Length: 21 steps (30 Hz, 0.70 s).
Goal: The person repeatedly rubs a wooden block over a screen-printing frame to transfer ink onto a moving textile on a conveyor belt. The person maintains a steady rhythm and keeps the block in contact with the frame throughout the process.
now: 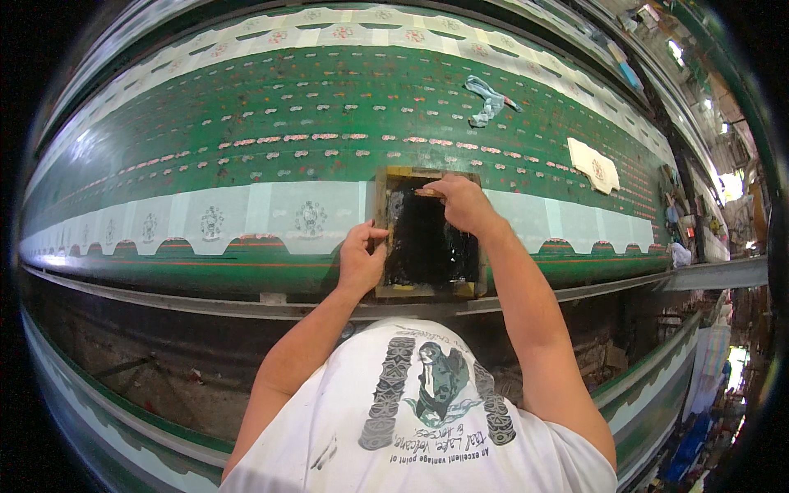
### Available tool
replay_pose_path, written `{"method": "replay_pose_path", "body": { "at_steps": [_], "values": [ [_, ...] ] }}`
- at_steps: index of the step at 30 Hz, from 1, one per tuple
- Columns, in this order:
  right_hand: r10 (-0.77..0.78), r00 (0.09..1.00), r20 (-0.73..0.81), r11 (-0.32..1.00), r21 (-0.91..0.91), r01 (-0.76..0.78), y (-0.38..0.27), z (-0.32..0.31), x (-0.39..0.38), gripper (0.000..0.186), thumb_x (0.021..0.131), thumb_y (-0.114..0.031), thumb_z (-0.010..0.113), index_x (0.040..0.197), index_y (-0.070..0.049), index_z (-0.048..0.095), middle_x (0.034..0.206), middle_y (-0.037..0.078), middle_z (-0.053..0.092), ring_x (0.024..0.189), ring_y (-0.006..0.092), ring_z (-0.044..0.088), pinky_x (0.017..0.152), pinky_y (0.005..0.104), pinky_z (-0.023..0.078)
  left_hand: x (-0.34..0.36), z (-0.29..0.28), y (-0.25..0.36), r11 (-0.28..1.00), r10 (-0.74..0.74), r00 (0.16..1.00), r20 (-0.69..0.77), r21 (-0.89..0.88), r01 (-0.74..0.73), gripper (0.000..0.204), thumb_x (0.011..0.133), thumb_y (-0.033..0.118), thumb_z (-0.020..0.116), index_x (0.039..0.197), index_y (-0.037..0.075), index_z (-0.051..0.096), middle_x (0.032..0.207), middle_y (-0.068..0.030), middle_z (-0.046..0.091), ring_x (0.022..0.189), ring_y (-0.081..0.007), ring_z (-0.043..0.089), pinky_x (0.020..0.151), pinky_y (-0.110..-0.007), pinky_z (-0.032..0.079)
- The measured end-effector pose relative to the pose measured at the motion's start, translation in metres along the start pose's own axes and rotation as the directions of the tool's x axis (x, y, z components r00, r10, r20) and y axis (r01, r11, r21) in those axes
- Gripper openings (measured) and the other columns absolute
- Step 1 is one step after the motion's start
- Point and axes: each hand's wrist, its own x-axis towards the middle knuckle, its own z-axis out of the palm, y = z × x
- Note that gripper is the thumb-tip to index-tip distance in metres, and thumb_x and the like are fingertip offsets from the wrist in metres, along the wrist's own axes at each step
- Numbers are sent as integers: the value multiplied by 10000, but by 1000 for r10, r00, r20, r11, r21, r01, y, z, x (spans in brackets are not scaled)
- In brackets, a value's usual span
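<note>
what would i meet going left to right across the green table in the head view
Printed white pieces along the near edge, left hand, wooden frame, light-blue rag, cream printed piece.

a long green surface (288,94) curves across the room, a metal rail (189,305) edging its near side. below lie a dark floor (218,390) and another long surface (123,411); bright lights (675,52) glare at far right.

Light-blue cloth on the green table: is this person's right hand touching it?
Apart. The head view shows bare green tabletop between the light-blue cloth and the right hand.
</note>
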Motion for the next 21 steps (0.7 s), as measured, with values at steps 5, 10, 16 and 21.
{"method": "replay_pose_path", "body": {
  "at_steps": [5, 10, 16, 21],
  "values": [
    [-48, 999, 12, 998, -29, 48, -30, 13, -45, 500, 871, 73, 641, 1282, -148, 822, 1133, 155, 756, 1104, 423, 707, 984, 532, 572, -2, -4, 1, 1000, 19, 1000, 4, -4, -19, 320, 941, -48, 777, 1239, 69, 798, 1617, -208, 607, 1398, -285, 676, 1152, -388, 537],
    [-51, 999, -14, 998, -46, 51, -66, 21, -100, 539, 848, 84, 656, 1311, -148, 804, 1126, 116, 744, 1079, 387, 695, 982, 499, 545, -5, 1, 9, 997, 43, 998, -40, -59, -46, 324, 960, -101, 739, 1257, 24, 770, 1623, -231, 587, 1331, -257, 708, 1117, -351, 558],
    [-30, 1000, -8, 1000, -10, 30, -94, 21, -143, 452, 868, 43, 699, 1291, -87, 789, 1188, 109, 743, 1106, 359, 683, 990, 496, 541, -12, 10, -1, 998, 67, 996, -58, -5, -67, 340, 948, -73, 747, 1274, 19, 766, 1646, -255, 565, 1397, -298, 670, 1165, -381, 539],
    [-14, 1000, 27, 992, 124, 11, -89, 19, -164, 386, 918, -104, 808, 1302, -82, 785, 1277, 120, 720, 1230, 374, 656, 1076, 512, 529, -18, 15, 7, 975, 175, 983, -52, 149, -166, 400, 855, -80, 743, 1236, 30, 790, 1651, -271, 555, 1453, -353, 630, 1205, -414, 522]
  ]
}}
